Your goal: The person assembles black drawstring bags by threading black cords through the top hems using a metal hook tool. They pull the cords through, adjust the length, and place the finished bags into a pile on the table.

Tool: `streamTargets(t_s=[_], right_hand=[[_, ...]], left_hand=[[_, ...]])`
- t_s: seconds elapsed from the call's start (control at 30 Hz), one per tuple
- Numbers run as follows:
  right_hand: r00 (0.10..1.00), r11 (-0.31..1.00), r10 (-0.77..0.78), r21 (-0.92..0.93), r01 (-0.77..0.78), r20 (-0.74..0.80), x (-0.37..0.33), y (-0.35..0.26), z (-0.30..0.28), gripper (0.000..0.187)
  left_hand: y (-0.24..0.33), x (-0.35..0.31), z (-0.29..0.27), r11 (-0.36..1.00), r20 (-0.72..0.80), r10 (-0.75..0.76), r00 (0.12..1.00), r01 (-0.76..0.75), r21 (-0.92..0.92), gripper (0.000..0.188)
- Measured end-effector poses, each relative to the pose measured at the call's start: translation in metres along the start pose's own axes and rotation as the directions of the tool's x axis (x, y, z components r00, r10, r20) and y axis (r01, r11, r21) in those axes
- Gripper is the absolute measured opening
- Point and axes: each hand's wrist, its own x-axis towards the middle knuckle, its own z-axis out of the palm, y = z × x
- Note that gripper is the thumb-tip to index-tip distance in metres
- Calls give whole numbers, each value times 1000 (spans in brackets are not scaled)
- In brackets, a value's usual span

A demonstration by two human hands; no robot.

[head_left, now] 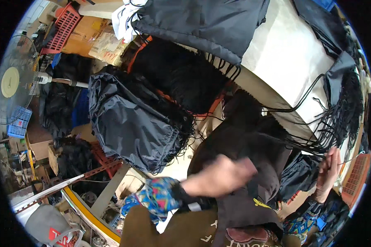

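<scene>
My left hand (218,177) is blurred over the dark clothing (243,150), fingers seemingly curled in; I cannot tell how far open it is or whether it grips anything. My right hand (328,168) reaches up at the right, fingers nearly straight and close together, beside the black cords (313,145); I cannot tell whether it has hold of any. Those cords stretch from above the lap toward that hand, under the drawstring bag (338,76) hanging with more cords at the right of the white table (282,49). Another black bag (204,26) lies flat across the table's far part. Nearer, I see a heap of black cords (179,76) with an orange-red edge around it, and beside it a crumpled black bag (132,119). Farther left stand a fan (10,82) and a red basket (62,32); an orange basket (355,178) sits at far right.
</scene>
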Motion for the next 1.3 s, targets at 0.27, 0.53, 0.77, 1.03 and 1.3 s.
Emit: streamTargets(t_s=[0.27,0.53,0.77,1.03,1.3], right_hand=[[985,911,66,-412,6,159,-16,-29,-5,26],[972,880,99,-474,13,211,-28,-47,-18,27],[980,883,120,-468,-34,156,-36,-40,-15,26],[963,874,139,-486,-10,230,-39,-48,-2,29],[975,907,158,-413,-82,154,-43,-52,-28,25]], left_hand=[[-54,40,66,962,61,-179,982,161,222,25],[-44,23,-17,923,527,-320,787,384,-13,76],[-117,48,-44,910,152,-411,899,415,9,78],[-145,131,32,879,376,-111,920,-86,469,87],[-81,81,84,840,657,-117,745,-279,466,16]])
